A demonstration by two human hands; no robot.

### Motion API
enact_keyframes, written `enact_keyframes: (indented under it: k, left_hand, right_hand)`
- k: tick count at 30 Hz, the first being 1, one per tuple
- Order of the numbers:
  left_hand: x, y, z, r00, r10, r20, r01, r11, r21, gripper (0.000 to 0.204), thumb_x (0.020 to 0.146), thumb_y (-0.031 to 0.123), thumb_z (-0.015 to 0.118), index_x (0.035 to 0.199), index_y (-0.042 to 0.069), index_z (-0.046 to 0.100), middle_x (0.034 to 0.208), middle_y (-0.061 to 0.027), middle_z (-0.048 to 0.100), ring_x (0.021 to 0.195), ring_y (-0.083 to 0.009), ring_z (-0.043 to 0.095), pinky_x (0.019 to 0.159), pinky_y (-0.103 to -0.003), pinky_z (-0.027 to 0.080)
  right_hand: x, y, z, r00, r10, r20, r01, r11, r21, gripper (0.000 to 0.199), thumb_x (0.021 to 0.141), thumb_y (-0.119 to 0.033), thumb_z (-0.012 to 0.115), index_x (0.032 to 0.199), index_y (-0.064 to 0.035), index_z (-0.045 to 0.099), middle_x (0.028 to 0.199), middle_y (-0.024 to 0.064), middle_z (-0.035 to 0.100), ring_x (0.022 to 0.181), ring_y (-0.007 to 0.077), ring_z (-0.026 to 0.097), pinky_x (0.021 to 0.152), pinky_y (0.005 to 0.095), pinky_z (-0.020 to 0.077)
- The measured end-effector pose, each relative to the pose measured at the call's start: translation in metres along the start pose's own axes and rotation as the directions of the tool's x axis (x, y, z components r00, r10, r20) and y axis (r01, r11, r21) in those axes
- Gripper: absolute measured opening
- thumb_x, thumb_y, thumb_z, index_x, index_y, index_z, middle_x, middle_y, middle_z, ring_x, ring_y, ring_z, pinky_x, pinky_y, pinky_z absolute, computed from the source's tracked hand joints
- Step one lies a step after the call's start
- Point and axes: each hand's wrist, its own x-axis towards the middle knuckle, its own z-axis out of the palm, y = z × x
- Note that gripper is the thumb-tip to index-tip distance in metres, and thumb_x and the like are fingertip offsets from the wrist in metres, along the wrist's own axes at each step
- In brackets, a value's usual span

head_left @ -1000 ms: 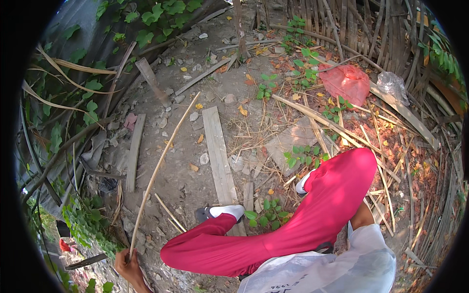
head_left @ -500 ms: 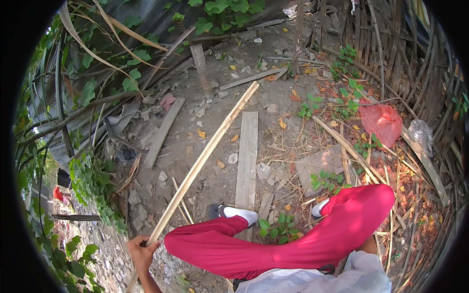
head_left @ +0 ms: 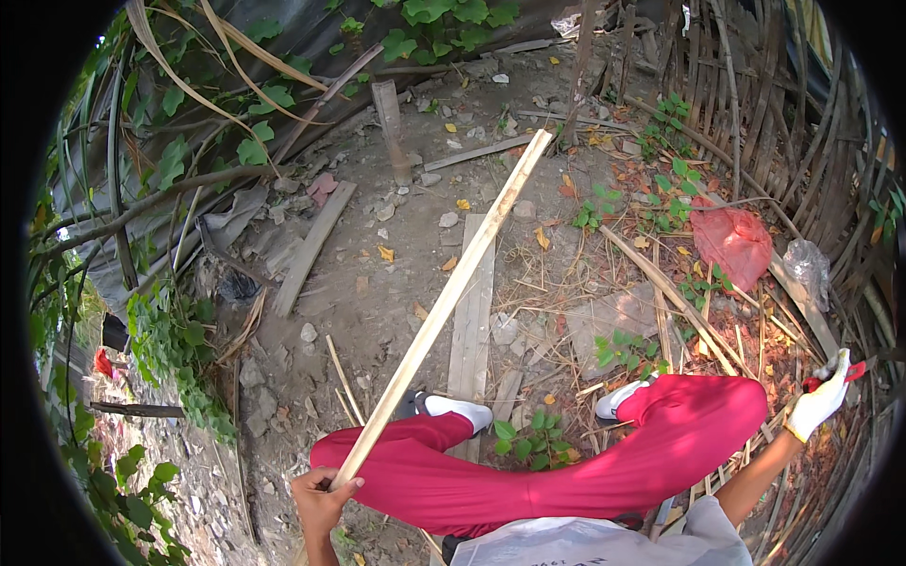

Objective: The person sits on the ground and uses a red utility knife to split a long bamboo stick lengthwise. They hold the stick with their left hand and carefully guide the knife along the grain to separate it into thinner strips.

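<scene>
While the bare left hand clenches around the near end of the long pale split bamboo strip, that strip now lies steeper across the view than half a second ago, its far tip swung up toward the scattered stones by the woven fence. It slants from the lower left, over the red-trousered legs and the flat grey wooden plank on the dirt, and looks lifted clear of the ground at the held end. Farther right, a crumpled red plastic bag sits among dry bamboo slats. At the far right the white-gloved right hand has come into view, fingers closed on a small red-handled tool; its blade I cannot make out.
</scene>
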Motion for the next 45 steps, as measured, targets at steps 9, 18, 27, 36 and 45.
enact_keyframes:
  k: [9,18,27,36,45]
  left_hand:
    - [-0.009,-0.012,0.019,0.998,0.037,0.046,-0.037,0.999,-0.001,0.020,0.070,0.004,0.090,0.079,-0.004,0.075,0.064,-0.0019,0.063,0.056,-0.0059,0.053,0.051,-0.024,0.037]
    - [-0.013,-0.001,0.016,0.988,0.143,0.066,-0.155,0.960,0.235,0.025,0.065,0.010,0.093,0.077,-0.003,0.075,0.061,-0.0040,0.061,0.054,-0.0095,0.053,0.050,-0.029,0.038]
    - [-0.021,0.008,0.032,0.980,0.174,0.091,-0.194,0.937,0.292,0.026,0.066,0.010,0.093,0.078,-0.003,0.075,0.061,-0.0054,0.062,0.055,-0.0111,0.056,0.052,-0.029,0.041]
    - [-0.015,0.005,0.031,0.960,0.224,0.166,-0.270,0.899,0.345,0.028,0.065,0.013,0.093,0.080,-0.003,0.075,0.059,-0.0071,0.059,0.052,-0.0150,0.055,0.050,-0.032,0.040]
    - [-0.006,0.017,0.023,0.939,0.288,0.189,-0.344,0.833,0.434,0.031,0.067,0.016,0.092,0.086,-0.003,0.075,0.059,-0.0106,0.057,0.050,-0.0197,0.052,0.049,-0.035,0.039]
  right_hand:
    - [-0.236,0.012,0.101,0.250,0.490,0.835,-0.507,0.801,-0.318,0.022,0.095,-0.016,0.070,0.110,0.0007,0.069,0.079,0.0036,0.068,0.054,0.0061,0.054,0.050,0.0223,0.0428]
    - [-0.355,0.078,0.150,0.141,0.645,0.751,-0.774,0.545,-0.323,0.026,0.098,-0.024,0.071,0.114,-0.0039,0.068,0.060,0.0012,0.057,0.049,0.0123,0.055,0.048,0.0300,0.0462]
    - [-0.357,0.084,0.146,0.101,0.599,0.795,-0.833,0.487,-0.262,0.023,0.093,-0.021,0.076,0.101,-0.0029,0.064,0.070,0.0033,0.062,0.051,0.0138,0.058,0.049,0.0312,0.0473]
    - [-0.348,0.080,0.151,0.060,0.607,0.792,-0.889,0.393,-0.234,0.024,0.093,-0.018,0.075,0.105,-0.0006,0.063,0.079,0.0070,0.064,0.054,0.0118,0.059,0.050,0.0268,0.0507]
    - [-0.337,0.073,0.151,0.109,0.551,0.827,-0.815,0.526,-0.243,0.031,0.097,-0.023,0.071,0.115,0.0005,0.064,0.098,0.0192,0.072,0.054,0.0120,0.060,0.050,0.0270,0.0512]
